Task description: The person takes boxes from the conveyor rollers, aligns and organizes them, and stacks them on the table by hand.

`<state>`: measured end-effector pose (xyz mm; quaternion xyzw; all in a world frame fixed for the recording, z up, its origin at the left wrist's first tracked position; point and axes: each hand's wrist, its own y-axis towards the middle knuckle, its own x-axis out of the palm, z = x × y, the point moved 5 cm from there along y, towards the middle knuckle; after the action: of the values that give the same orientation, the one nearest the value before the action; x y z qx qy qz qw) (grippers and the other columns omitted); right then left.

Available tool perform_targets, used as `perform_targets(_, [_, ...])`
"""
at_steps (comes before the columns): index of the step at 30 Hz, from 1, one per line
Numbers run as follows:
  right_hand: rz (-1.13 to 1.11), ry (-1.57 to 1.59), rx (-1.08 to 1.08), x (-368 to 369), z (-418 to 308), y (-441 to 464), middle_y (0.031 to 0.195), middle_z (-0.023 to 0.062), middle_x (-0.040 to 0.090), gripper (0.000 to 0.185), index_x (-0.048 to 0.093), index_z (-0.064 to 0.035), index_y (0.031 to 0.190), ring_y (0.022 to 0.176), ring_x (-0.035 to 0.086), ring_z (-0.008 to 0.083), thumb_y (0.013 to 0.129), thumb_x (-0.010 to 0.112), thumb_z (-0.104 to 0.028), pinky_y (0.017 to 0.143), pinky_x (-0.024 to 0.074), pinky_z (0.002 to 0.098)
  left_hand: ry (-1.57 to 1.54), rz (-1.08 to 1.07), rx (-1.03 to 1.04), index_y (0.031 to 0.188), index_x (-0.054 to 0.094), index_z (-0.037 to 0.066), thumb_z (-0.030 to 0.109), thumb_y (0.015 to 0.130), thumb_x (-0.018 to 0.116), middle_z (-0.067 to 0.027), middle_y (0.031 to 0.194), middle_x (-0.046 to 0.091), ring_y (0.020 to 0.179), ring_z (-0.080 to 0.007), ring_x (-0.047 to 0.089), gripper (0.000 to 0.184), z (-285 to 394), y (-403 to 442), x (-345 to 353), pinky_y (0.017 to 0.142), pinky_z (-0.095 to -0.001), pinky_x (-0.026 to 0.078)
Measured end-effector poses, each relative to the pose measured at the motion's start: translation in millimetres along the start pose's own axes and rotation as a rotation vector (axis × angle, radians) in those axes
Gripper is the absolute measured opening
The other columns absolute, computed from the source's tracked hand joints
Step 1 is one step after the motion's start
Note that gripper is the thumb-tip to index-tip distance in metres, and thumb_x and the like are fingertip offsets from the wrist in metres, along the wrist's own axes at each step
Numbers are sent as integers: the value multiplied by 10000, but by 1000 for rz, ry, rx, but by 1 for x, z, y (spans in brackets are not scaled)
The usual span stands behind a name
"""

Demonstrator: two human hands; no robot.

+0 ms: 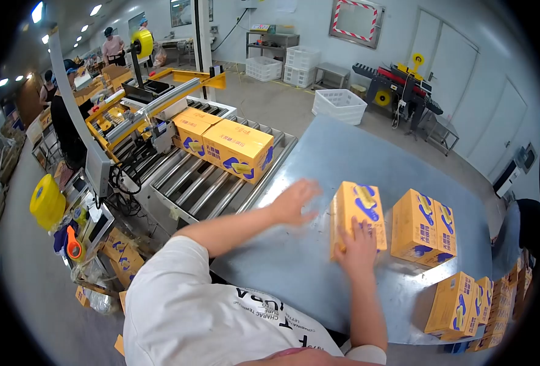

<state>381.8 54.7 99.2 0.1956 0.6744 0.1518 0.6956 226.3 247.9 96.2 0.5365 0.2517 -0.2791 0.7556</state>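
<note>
A yellow carton with blue print [358, 207] stands on the metal table [306, 152]. My right hand [358, 247] rests on its near face, fingers spread and touching it. My left hand [298, 201] is in the air to the left of this carton, blurred, with fingers apart and nothing in it. Two similar cartons [424, 226] stand side by side to the right. More cartons [456, 305] are at the table's near right corner. On the roller conveyor [203, 195], two yellow cartons [236, 146] sit end to end.
A taping machine [160, 104] with a yellow tape roll [142, 44] spans the conveyor. A screen [97, 171] and yellow rolls [47, 201] are at left. White crates [339, 107] stand beyond the table. Several people [113, 47] are at the back left.
</note>
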Motion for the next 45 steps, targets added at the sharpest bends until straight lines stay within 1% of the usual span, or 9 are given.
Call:
perform_targets(4, [-87, -155, 230, 28, 55, 36, 1535, 184, 497, 555, 669, -205, 1332, 1380, 482, 456, 794, 738, -322, 1135, 372, 590, 355, 101, -162, 1261, 635, 68, 420, 878, 767, -179, 1352, 593, 1282, -375, 554, 537, -93, 46, -71, 1076, -485, 450])
perform_targets(8, [-99, -207, 466, 28, 142, 31, 1562, 188, 467, 595, 623, -213, 1384, 1396, 461, 461, 812, 727, -339, 1129, 391, 563, 319, 90, -653, 1211, 700, 62, 499, 885, 731, -172, 1322, 646, 1224, -332, 613, 546, -202, 51, -143, 1040, -410, 486])
perform_targets(14, [-85, -320, 629, -5, 237, -32, 1552, 214, 465, 608, 629, -236, 1377, 1384, 465, 466, 785, 763, -261, 1126, 401, 563, 685, -275, -897, 1439, 597, 122, 764, 878, 528, -203, 1565, 452, 1505, -381, 338, 855, -256, 4, -179, 1215, -604, 241])
perform_targets(17, [-137, -411, 777, -21, 269, -63, 1554, 243, 445, 618, 629, -147, 1369, 1406, 427, 475, 778, 777, -249, 1152, 369, 560, 571, -303, -874, 1497, 535, 106, 810, 843, 511, -227, 1631, 353, 1566, -406, 193, 961, -250, 9, -154, 1219, -682, 118])
perform_targets(19, [-210, -498, 919, -33, 259, -74, 1552, 253, 439, 622, 626, -94, 1363, 1432, 390, 475, 782, 781, -252, 1176, 342, 554, 577, -163, -872, 1409, 576, 69, 781, 826, 561, -216, 1522, 455, 1534, -372, 249, 921, -224, 8, -149, 1204, -703, 104])
perform_targets(29, [-1, 313, 449, 29, 70, -34, 1591, 211, 391, 853, 525, -104, 1475, 1484, 339, 415, 721, 889, -271, 1201, 317, 528, 487, 242, -462, 1310, 524, 76, 712, 806, 664, -157, 1391, 444, 1476, -385, 281, 823, -83, -29, -118, 1113, -818, 47])
perform_targets(33, [-159, 919, 354, 83, -7, -13, 1639, 210, 309, 1204, 207, -136, 1644, 1504, 328, 355, 671, 915, -184, 1197, 321, 506, 412, 193, -303, 1365, 514, 42, 793, 798, 604, -208, 1391, 447, 1439, -425, 328, 945, -34, -39, -91, 1099, -836, -3])
perform_targets(39, [41, 1555, 248, 151, -56, 40, 1652, 192, 243, 1471, -228, -157, 1612, 1514, 295, 340, 671, 901, -94, 1198, 333, 484, 260, 194, -154, 1375, 514, 17, 798, 785, 599, -218, 1376, 468, 1423, -436, 364, 982, 15, -40, -55, 1135, -786, -26])
perform_targets(45, [192, 1768, 427, 160, -57, 44, 1559, 139, 363, 1119, 88, -98, 1631, 1426, 410, 291, 789, 824, -135, 1202, 335, 428, 125, 108, -75, 1381, 532, 27, 668, 784, 702, -210, 1385, 505, 1400, -399, 419, 893, 21, -27, -63, 1191, -698, 138])
